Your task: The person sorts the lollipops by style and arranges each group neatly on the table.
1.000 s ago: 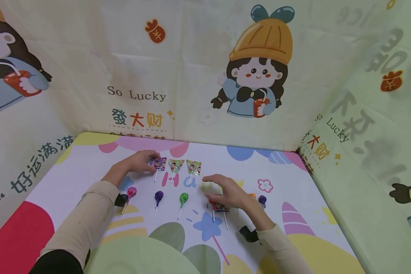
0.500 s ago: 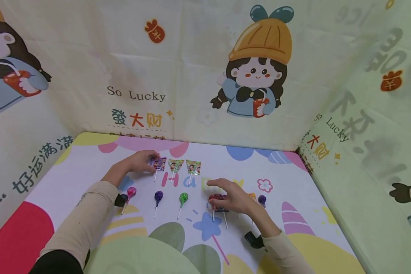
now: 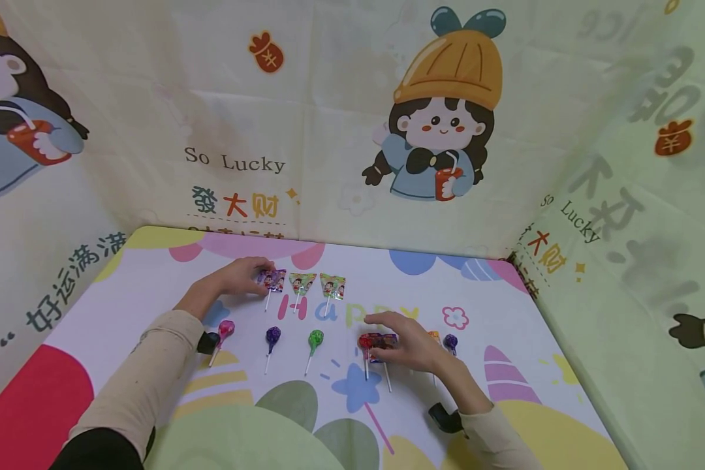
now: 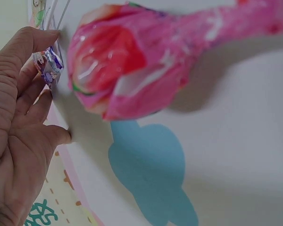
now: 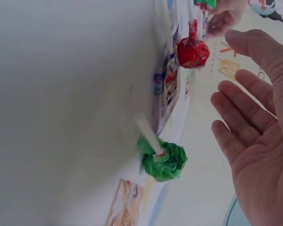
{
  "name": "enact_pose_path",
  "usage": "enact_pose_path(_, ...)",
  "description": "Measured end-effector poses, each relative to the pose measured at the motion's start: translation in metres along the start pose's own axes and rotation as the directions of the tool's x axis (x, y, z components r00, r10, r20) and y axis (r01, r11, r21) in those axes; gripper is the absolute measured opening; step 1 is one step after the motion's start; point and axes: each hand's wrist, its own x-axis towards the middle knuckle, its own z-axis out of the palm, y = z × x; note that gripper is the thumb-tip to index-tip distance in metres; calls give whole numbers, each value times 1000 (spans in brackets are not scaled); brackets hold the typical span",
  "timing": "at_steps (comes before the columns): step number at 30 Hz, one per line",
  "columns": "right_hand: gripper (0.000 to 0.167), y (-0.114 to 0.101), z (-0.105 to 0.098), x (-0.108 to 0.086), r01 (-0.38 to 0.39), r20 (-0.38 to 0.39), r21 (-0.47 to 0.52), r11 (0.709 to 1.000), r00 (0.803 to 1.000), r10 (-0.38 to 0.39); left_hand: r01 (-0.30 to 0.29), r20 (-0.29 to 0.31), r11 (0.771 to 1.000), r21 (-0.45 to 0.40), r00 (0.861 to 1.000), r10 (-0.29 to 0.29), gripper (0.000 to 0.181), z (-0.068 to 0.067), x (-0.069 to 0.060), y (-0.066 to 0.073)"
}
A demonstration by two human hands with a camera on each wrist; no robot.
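Three flat-wrapped lollipops (image 3: 301, 283) are lined up at the back, the purple one (image 3: 275, 281) flanked by the relaxed left hand (image 3: 239, 277), while further lollipops (image 3: 315, 339) are left in front, near the empty, loosely extended right hand (image 3: 410, 346).

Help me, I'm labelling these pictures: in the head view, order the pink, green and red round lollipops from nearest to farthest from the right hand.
1. Red round lollipop: just left of the right hand.
2. Green round lollipop: farther left.
3. Pink round lollipop: leftmost.
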Motion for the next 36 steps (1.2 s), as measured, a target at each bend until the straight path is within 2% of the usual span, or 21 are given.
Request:
enact_pose_path(18, 59, 13, 1, -19, 1, 13, -68, 998, 1000, 0, 12, -6, 1000, 2, 1000, -12, 66, -2, 0, 2)
enact_pose_path(29, 59, 18, 4, -21, -50, 66, -84, 995, 996, 55, 4, -4, 1000, -5, 1000, -4, 65, -1, -1, 2)
enact_pose_path(36, 57, 19, 4, -18, -32, 90, -104, 994, 995, 42, 7, -3, 1000, -7, 1000, -7, 65, -1, -2, 3)
